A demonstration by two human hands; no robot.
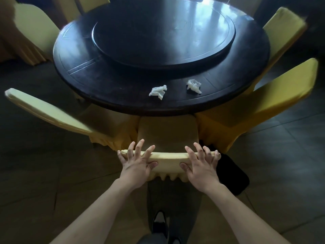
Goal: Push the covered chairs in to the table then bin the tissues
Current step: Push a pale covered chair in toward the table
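A yellow covered chair (168, 136) stands straight ahead of me, its seat partly under the round dark table (112, 95). My left hand (136, 162) and my right hand (202, 165) rest on the top of its backrest, fingers spread over the edge and thumbs pressed against the back. Two crumpled white tissues lie on the table's near edge: one tissue (158, 91) to the left, the other tissue (194, 86) to the right. Another covered chair (58, 117) stands at the near left, angled, and a third chair (263, 106) at the near right.
A dark turntable (163, 32) fills the table's middle. More yellow covered chairs (283, 27) ring the far side and the left (35, 30). A black object (232, 175) sits on the tiled floor just right of my chair. My shoe (159, 222) shows below.
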